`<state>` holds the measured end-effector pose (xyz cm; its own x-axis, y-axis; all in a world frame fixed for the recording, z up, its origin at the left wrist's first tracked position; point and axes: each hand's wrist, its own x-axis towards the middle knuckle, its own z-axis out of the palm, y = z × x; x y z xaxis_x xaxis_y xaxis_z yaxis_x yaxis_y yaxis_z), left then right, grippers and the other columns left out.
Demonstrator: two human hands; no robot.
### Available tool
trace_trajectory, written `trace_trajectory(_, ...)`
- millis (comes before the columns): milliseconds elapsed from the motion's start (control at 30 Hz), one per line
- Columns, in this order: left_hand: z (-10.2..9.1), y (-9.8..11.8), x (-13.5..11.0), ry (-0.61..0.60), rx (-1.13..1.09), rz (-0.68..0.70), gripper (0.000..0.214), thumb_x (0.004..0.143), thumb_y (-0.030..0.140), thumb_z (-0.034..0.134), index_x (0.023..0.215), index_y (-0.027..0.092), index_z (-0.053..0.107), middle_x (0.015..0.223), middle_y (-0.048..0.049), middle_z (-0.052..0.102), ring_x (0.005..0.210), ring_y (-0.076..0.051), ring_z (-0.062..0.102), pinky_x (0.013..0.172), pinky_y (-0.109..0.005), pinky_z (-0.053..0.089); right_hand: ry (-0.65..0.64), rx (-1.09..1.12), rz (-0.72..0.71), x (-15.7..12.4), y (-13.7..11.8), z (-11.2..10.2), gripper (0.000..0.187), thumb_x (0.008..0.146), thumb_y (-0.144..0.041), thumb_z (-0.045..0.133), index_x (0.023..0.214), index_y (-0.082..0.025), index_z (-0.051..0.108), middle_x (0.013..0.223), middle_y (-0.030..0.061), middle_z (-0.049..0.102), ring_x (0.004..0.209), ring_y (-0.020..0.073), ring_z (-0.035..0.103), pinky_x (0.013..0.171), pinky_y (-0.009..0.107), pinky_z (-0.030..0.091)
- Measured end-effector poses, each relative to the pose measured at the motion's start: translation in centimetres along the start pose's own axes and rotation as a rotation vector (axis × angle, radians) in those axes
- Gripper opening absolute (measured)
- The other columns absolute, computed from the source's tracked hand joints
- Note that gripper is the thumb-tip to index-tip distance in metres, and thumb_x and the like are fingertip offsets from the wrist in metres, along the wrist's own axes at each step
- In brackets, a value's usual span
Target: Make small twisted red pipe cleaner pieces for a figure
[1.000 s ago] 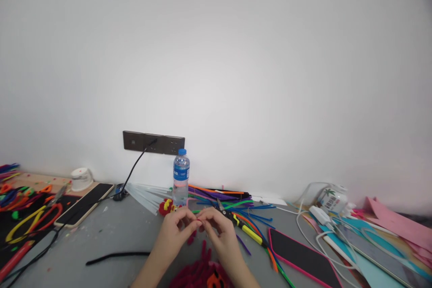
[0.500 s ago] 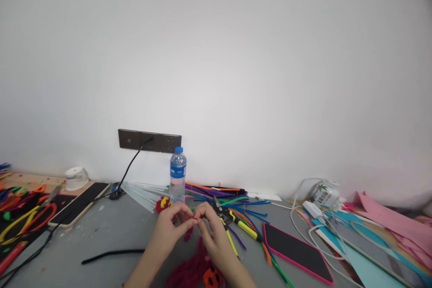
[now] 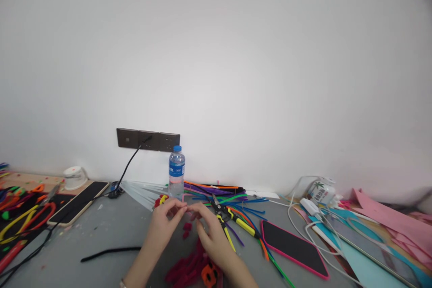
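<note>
My left hand (image 3: 167, 220) and my right hand (image 3: 208, 227) meet fingertip to fingertip above the grey table. Both are closed in a pinch; whatever lies between the fingertips is too small to make out, with a hint of red. Below them lie a heap of dark red fuzzy pieces (image 3: 185, 267), an orange piece with black spots (image 3: 208, 274) and small dark red bits (image 3: 186, 229). A red and yellow fuzzy piece (image 3: 161, 200) is partly hidden behind my left hand. Yellow-and-black handled pliers (image 3: 241, 222) rest right of my right hand.
A water bottle (image 3: 177, 168) stands behind my hands. Coloured pipe cleaners (image 3: 232, 193) spread along the wall. A black pipe cleaner (image 3: 110, 252) lies left, near a phone (image 3: 79, 202). Rightward are a pink-edged phone (image 3: 293, 248), white cables (image 3: 308, 234) and pink sheets (image 3: 388, 216). Scissors (image 3: 30, 222) lie far left.
Both hands have shifted slightly left and up, still pinched together. The small dark red bits between my forearms show more now. The view has turned a little.
</note>
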<state>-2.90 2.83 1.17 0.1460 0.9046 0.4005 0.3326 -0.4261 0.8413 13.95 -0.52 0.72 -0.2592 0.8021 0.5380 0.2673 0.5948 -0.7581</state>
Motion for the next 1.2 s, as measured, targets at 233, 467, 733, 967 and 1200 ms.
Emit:
trace_trajectory(233, -1.0, 0.3, 0.2, -0.071, 0.134, 0.007, 0.027, 0.085, 0.037, 0.053, 0.076, 0.020, 0.073, 0.076, -0.0046, 0.072, 0.073, -0.021, 0.064, 0.068, -0.028, 0.047, 0.111, -0.318, 0.102, -0.2, 3.6, -2.8, 0.034, 0.085, -0.009, 0.039, 0.112, -0.020, 0.058, 0.108, 0.0097, 0.066, 0.106, 0.0227, 0.060, 0.095, 0.039, 0.046)
trace_trajectory(467, -1.2, 0.4, 0.3, -0.145, 0.202, 0.009, 0.030, 0.087, 0.035, 0.048, 0.078, 0.022, 0.072, 0.079, -0.0056, 0.072, 0.078, -0.022, 0.064, 0.073, -0.030, 0.047, 0.076, -0.471, 0.232, -0.7, 6.5, -4.0, 0.033, 0.082, -0.011, 0.043, 0.108, -0.020, 0.061, 0.107, 0.0102, 0.067, 0.105, 0.0255, 0.060, 0.094, 0.043, 0.046)
trace_trajectory(733, -0.8, -1.3, 0.2, -0.235, 0.190, -0.041, 0.017, 0.080, 0.024, 0.050, 0.078, 0.022, 0.067, 0.072, -0.0017, 0.070, 0.065, -0.019, 0.062, 0.063, -0.028, 0.044, 0.010, -0.494, 0.167, -0.3, 5.2, -3.7, 0.033, 0.084, -0.008, 0.041, 0.107, -0.022, 0.060, 0.099, 0.0067, 0.069, 0.101, 0.0243, 0.060, 0.096, 0.046, 0.040)
trace_trajectory(967, 0.2, -3.2, 0.0, -0.340, 0.176, -0.125, 0.011, 0.064, 0.012, 0.054, 0.068, 0.017, 0.063, 0.060, 0.0019, 0.063, 0.056, -0.015, 0.058, 0.056, -0.023, 0.040, -0.117, -0.552, 0.215, -0.6, 4.7, -3.0, 0.043, 0.079, -0.003, 0.042, 0.110, -0.027, 0.059, 0.114, 0.0069, 0.066, 0.120, 0.0256, 0.052, 0.109, 0.060, 0.020)
trace_trajectory(1200, 1.0, -2.8, -0.1, -0.335, 0.222, -0.125, 0.022, 0.060, 0.006, 0.050, 0.066, 0.017, 0.067, 0.066, -0.0014, 0.066, 0.061, -0.016, 0.058, 0.062, -0.026, 0.042, -0.166, -0.651, 0.176, -0.3, 4.4, -2.4, 0.047, 0.080, 0.000, 0.037, 0.109, -0.028, 0.062, 0.125, 0.0048, 0.062, 0.130, 0.0273, 0.042, 0.108, 0.066, 0.017)
